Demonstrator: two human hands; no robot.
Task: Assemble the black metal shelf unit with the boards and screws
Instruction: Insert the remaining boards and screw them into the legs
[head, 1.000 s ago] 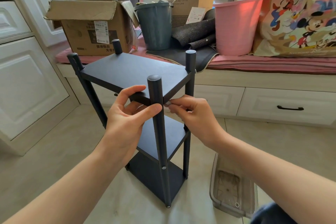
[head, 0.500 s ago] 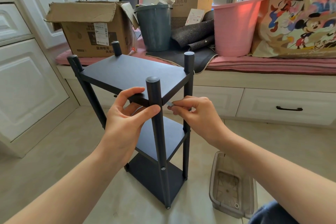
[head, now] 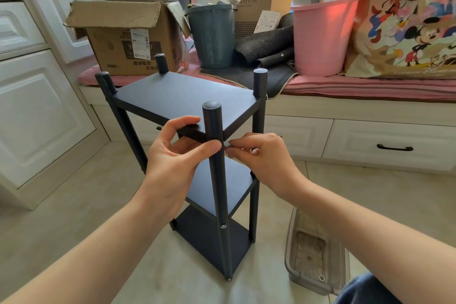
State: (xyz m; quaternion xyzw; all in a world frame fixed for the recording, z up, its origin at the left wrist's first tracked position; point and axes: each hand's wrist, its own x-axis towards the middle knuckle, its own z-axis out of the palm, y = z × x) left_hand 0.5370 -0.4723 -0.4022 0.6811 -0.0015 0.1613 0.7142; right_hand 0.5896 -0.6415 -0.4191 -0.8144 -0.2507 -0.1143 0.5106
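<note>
My left hand (head: 172, 163) grips the near post (head: 214, 145) and top board (head: 182, 99) of the shelf unit (head: 197, 155) standing on the floor, steadying the joint, I judge, while my right hand (head: 261, 158) pinches something small, probably a screw, against it.

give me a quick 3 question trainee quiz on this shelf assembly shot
1. True or false: the left hand grips the near post at the top board.
2. Multiple choice: how many boards sit in the shelf unit? A two, B three, C four.
3. Fill in: the right hand pinches something small against the near ____.

Key
1. True; thumb across the post, fingers on the board.
2. B.
3. Post; the pinched item is too hidden to name.
</note>
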